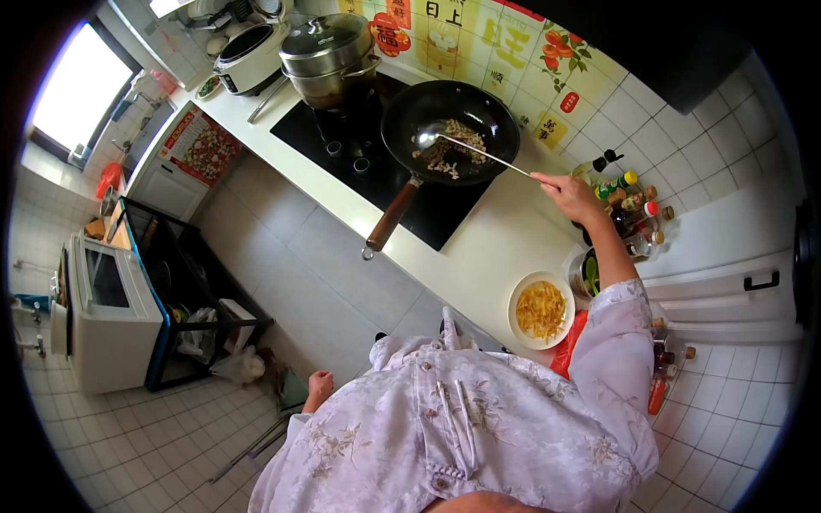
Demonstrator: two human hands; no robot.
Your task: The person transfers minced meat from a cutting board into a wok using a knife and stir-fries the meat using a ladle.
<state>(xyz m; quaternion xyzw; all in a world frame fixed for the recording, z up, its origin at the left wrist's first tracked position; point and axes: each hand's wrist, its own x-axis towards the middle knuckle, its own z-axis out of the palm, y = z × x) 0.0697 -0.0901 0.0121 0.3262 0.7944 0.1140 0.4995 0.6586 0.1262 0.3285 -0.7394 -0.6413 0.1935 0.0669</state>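
A black wok [406,128] with a wooden handle [395,215] rests on the black cooktop [445,224]. Small browned pieces of food [462,141] lie in it. My right hand [571,197] is closed around the end of a long metal ladle [492,157], whose bowl is down among the food. At my left side, away from the counter, my left hand [319,386] hangs with its fingers curled; whether anything is in it cannot be made out. A white plate of yellow strips [541,311] sits on the counter by my right sleeve.
A lidded steel pot [329,64] stands behind the wok, left of it. Farther left is a white cooker [248,64]. Bottles [637,201] line the wall at right. A white oven [111,291] sits on a black rack [205,325] at left.
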